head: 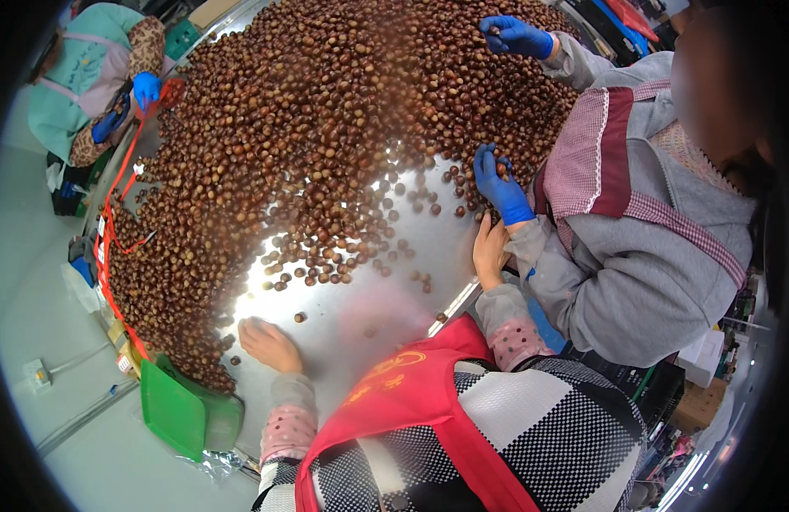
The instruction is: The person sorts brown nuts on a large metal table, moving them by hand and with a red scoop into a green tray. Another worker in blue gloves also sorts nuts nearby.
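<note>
A large heap of round brown nuts [318,121] in their shells covers much of a shiny metal table [394,307]. My left hand [270,345] is bare and rests low over the metal near the heap's lower edge. A single loose nut [300,317] lies just to its right. Its palm is hidden, so whether it holds anything does not show. My right hand [490,249], also bare, is at the table's right rim, right below a co-worker's gloved hand. Some nuts lie close to its fingertips, and its palm is turned out of sight.
A co-worker's blue-gloved hands [500,185] hold nuts at the right. Another person's gloved hand [146,89] is at the far left, by a red strap [122,176] along the rim. A green plastic container [174,409] stands at the lower left corner.
</note>
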Action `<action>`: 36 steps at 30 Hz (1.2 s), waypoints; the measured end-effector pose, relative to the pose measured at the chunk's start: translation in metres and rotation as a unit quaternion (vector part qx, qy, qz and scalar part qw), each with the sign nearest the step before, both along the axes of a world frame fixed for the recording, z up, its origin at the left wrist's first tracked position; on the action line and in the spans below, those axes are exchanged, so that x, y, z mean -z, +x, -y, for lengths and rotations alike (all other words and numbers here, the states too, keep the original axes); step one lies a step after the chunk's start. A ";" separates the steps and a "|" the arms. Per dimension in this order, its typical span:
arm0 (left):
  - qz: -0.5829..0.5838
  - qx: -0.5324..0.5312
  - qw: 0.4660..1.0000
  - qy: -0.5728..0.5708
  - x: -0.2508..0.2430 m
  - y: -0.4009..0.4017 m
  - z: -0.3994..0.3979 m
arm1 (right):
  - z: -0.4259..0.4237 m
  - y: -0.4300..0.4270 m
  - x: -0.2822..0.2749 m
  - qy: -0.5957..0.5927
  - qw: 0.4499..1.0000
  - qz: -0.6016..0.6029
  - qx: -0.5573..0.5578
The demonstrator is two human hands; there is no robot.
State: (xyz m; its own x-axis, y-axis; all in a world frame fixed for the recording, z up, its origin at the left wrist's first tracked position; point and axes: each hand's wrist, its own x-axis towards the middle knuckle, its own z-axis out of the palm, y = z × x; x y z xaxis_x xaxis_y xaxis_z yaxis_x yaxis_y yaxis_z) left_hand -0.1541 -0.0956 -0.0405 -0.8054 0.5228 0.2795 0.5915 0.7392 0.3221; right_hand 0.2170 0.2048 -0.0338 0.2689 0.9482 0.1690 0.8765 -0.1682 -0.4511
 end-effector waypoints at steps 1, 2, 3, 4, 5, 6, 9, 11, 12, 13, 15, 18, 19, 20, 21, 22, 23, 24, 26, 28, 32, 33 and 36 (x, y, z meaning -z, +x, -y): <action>0.000 0.000 1.000 -0.003 0.000 0.000 0.000 | -0.008 0.000 0.001 -0.003 1.000 -0.028 -0.010; 0.000 0.000 1.000 -0.003 0.000 0.000 0.000 | -0.016 -0.001 0.001 -0.010 0.998 -0.057 -0.012; 0.001 0.001 1.000 -0.007 0.000 0.000 0.000 | -0.024 -0.003 0.000 0.002 0.997 -0.077 -0.014; 0.003 0.001 1.000 -0.007 0.000 0.000 0.001 | -0.031 -0.004 -0.002 -0.064 0.995 -0.078 0.019; 0.002 0.005 1.000 -0.002 0.001 0.000 0.001 | -0.037 -0.008 -0.003 -0.110 0.990 -0.071 0.051; 0.000 0.001 1.000 -0.008 0.001 -0.001 0.001 | -0.042 -0.013 -0.003 -0.137 0.986 -0.063 0.075; -0.005 0.003 1.000 -0.013 0.002 0.000 0.002 | -0.048 -0.024 0.000 -0.121 0.984 -0.058 0.120; -0.012 0.006 1.000 -0.007 0.003 0.000 0.002 | -0.055 -0.031 0.006 -0.093 0.984 -0.056 0.143; -0.007 0.000 1.000 -0.012 0.004 0.000 0.003 | -0.059 -0.035 0.008 -0.079 0.983 -0.055 0.153; -0.006 -0.002 1.000 -0.014 0.004 0.000 0.003 | -0.064 -0.038 0.011 -0.075 0.982 -0.047 0.166; -0.004 -0.003 1.000 -0.016 0.004 0.000 0.003 | -0.077 -0.045 0.014 -0.052 0.981 -0.050 0.182; -0.005 0.002 1.000 -0.013 0.004 0.001 0.002 | -0.101 -0.060 0.016 0.004 0.978 -0.084 0.189; 0.000 -0.001 1.000 -0.015 0.004 0.001 0.002 | -0.109 -0.064 0.016 0.032 0.976 -0.109 0.187; 0.002 -0.002 1.000 -0.013 0.003 0.002 0.001 | -0.119 -0.070 0.016 0.062 0.972 -0.132 0.185; 0.001 0.001 1.000 -0.010 0.002 0.002 0.000 | -0.128 -0.075 0.017 0.089 0.966 -0.159 0.183; 0.010 -0.008 1.000 -0.018 0.001 0.002 0.000 | -0.138 -0.080 0.017 0.115 0.959 -0.187 0.181; 0.010 -0.007 1.000 -0.016 0.000 0.002 -0.001 | -0.147 -0.085 0.019 0.140 0.950 -0.214 0.179; 0.011 -0.006 1.000 -0.014 -0.001 0.003 -0.002 | -0.156 -0.092 0.022 0.170 0.943 -0.217 0.187; 0.010 -0.001 1.000 -0.009 -0.002 0.003 -0.003 | -0.174 -0.104 0.028 0.232 0.900 -0.324 0.175; 0.012 -0.004 1.000 -0.015 -0.003 0.003 -0.004 | -0.189 -0.116 0.035 0.280 0.849 -0.401 0.199; 0.012 -0.010 1.000 -0.025 -0.004 0.004 -0.004 | -0.215 -0.124 0.049 0.289 0.827 -0.433 0.212; 0.013 -0.013 0.999 -0.027 -0.004 0.005 -0.003 | -0.222 -0.125 0.051 0.289 0.822 -0.441 0.213; 0.012 -0.013 0.999 -0.033 -0.004 0.004 -0.002 | -0.241 -0.127 0.051 0.289 0.807 -0.470 0.212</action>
